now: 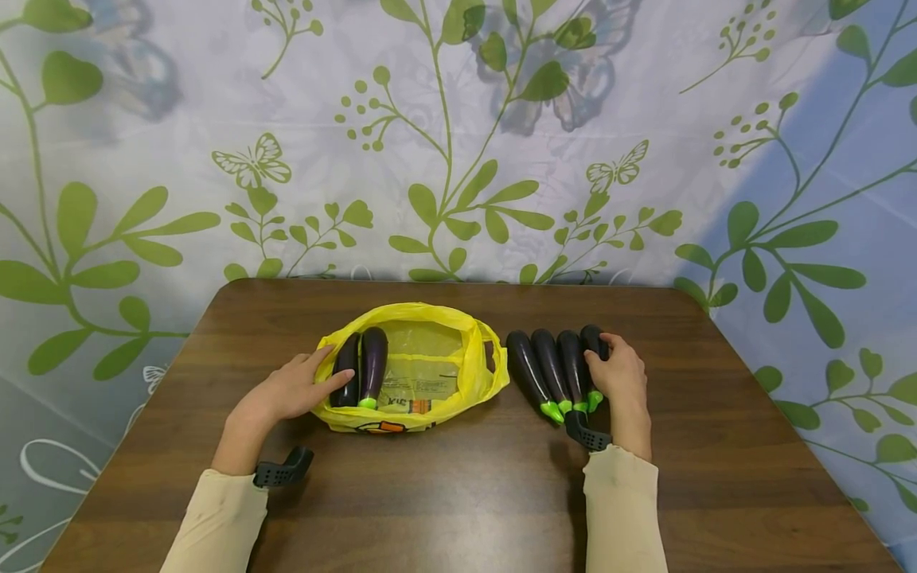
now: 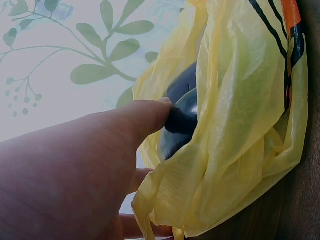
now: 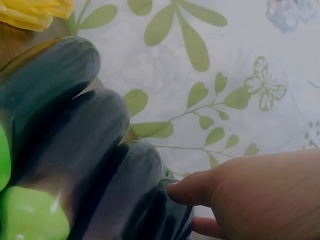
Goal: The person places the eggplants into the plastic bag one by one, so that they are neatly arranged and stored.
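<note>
A yellow plastic bag (image 1: 469, 374) lies on its back half of the table with its mouth wide, showing two dark purple eggplants (image 1: 373, 366) side by side inside at the left. My left hand (image 1: 290, 388) rests at the bag's left rim, fingers fairly straight along the outside. Its thumb (image 2: 150, 112) reaches over the rim and touches an eggplant. To the right of the bag, several eggplants (image 1: 528, 370) lie in a row, green stem ends toward me. My right hand (image 1: 622, 378) grips the rightmost eggplant (image 1: 593, 341) between thumb and fingers; its far fingers are partly hidden.
The brown wooden table (image 1: 444, 501) stretches toward me in front of the bag. Behind it hangs a leaf-and-butterfly patterned cloth (image 1: 344, 183). A black strap (image 1: 284, 468) is on the left wrist, and another black strap (image 1: 589, 434) on the right.
</note>
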Motion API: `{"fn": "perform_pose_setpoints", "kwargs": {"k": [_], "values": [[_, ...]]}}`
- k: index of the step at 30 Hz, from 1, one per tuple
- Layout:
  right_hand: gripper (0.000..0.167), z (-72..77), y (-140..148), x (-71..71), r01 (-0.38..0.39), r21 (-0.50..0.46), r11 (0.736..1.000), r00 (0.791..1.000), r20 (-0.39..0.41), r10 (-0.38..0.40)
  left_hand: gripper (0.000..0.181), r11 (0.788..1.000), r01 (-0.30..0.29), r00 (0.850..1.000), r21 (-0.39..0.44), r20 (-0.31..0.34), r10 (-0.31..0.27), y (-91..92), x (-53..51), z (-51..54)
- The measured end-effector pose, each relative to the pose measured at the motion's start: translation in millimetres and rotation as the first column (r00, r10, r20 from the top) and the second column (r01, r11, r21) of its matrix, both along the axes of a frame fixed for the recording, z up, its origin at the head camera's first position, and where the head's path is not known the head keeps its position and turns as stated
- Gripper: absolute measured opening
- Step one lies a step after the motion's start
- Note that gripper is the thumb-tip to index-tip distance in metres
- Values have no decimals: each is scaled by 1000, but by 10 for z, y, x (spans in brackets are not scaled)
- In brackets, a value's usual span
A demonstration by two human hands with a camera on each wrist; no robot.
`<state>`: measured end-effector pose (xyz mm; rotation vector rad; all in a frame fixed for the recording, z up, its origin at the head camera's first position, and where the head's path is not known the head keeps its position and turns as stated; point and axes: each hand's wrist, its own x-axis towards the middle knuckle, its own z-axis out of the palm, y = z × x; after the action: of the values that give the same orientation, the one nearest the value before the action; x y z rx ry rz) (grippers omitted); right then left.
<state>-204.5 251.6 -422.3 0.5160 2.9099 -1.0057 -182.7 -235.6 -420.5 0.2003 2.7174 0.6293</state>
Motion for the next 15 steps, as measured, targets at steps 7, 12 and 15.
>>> {"fn": "perform_pose_setpoints", "kwargs": {"k": [7, 12, 15], "values": [[61, -41, 15, 10, 28, -7, 1000, 999, -28, -29, 96, 1000, -2, 1000, -4, 3, 2, -1, 1, 4], [64, -72, 32, 10, 42, -19, 999, 999, -31, -42, 96, 1000, -4, 1000, -2, 7, 4, 1, 6, 14], [66, -77, 43, 13, 41, -23, 999, 999, -23, -42, 96, 1000, -4, 1000, -1, 9, 4, 2, 8, 18]]}}
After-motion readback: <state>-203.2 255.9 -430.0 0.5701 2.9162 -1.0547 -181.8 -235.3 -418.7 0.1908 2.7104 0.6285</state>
